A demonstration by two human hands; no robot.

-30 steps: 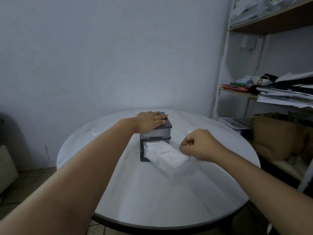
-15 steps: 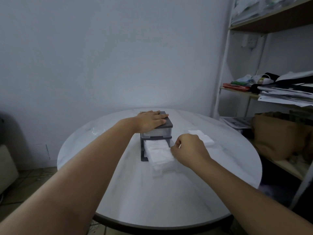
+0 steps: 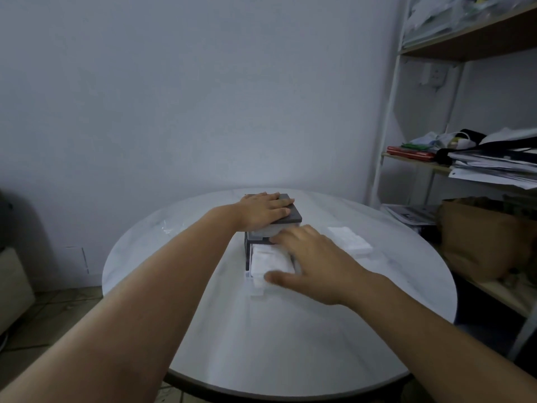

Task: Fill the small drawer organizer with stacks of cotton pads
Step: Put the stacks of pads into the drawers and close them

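Note:
A small grey drawer organizer (image 3: pixel 293 218) stands at the middle of the round white table (image 3: pixel 279 338). My left hand (image 3: pixel 263 210) lies flat on its top. Its lower clear drawer (image 3: pixel 257 289) is pulled out toward me and holds a stack of white cotton pads (image 3: pixel 267 261). My right hand (image 3: pixel 311 263) lies over the drawer with straight fingers, thumb at the drawer's front edge, covering the drawer's right part. Another stack of cotton pads (image 3: pixel 350 239) lies on the table to the right of the organizer.
A shelf unit (image 3: pixel 465 158) with papers, books and a brown bag (image 3: pixel 482 237) stands close to the table's right side. A crumpled clear wrapper (image 3: pixel 167 228) lies at the table's left edge. A wall is right behind the table.
My right hand opened from a fist beside the drawer and moved left onto it. The drawer sits further in and straighter than a second ago. A pad stack now shows at the right.

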